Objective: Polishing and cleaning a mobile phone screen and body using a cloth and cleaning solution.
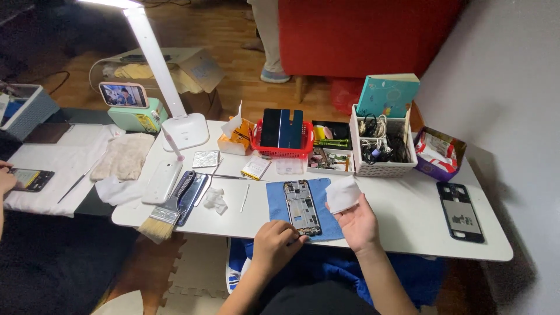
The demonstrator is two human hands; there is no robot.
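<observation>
An opened phone frame (301,206) with its insides exposed lies on a blue cloth (277,200) at the near edge of the white table (385,230). My left hand (275,244) rests at the frame's near end, fingers curled against its bottom edge. My right hand (357,221), palm up, holds a white wipe (342,193) just right of the frame.
A paintbrush (166,211), small tools, a battery (255,167), a red basket (282,149), a cable bin (381,146) and a desk lamp (175,116) fill the table. Another phone frame (461,211) lies far right. Another person's hand (6,181) works at the left.
</observation>
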